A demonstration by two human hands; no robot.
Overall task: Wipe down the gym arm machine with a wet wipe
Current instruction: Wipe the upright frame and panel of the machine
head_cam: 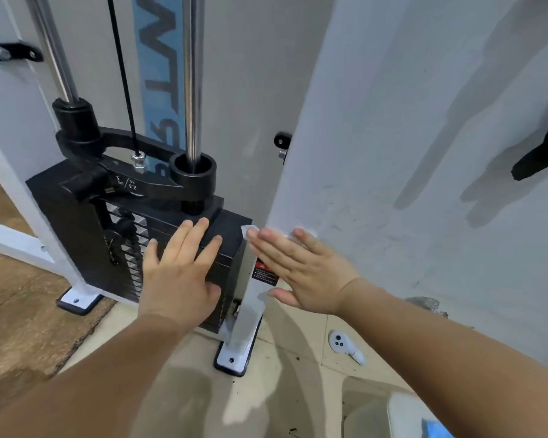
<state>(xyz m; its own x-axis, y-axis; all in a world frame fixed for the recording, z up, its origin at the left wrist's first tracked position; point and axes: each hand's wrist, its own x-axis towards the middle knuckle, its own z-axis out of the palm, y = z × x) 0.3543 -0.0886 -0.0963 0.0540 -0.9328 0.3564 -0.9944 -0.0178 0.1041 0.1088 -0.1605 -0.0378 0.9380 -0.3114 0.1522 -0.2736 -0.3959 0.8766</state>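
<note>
- Far left, the chrome guide rods point(193, 77) and black cable point(121, 74) run down into the top plate point(130, 181) of the machine, with the weight stack point(76, 235) beneath it; all of that looks heavy and rigid, nothing there should shift under a wiping hand
- Next across, the left hand point(179, 273) lies flat and spread on the black stack's top corner, palm down, fingers extended, clasping nothing; it reads as a brace, though whether it leans any weight there cannot be told
- Moving right, the white upright post point(253, 298) with its red warning sticker point(264, 272) stands between the two hands, bolted through a foot plate point(233, 358) to the tiled floor
- Now the right hand point(301, 270), also open and flat, pressing the wet wipe point(250, 229) against the post's edge; only white corners peek out past the fingertips point(298, 233), so it is pinned by pressure rather than pinched
- That wipe should be thin, limp, damp and liable to bunch or slip, so a broad flat palm looks the sound way to work it, regathering it if it rolls
- Furthest right, the pale side panel point(424, 153) looks scuffed, a smooth hard face to wipe, and a white controller point(345, 344) lies on the floor below
</note>
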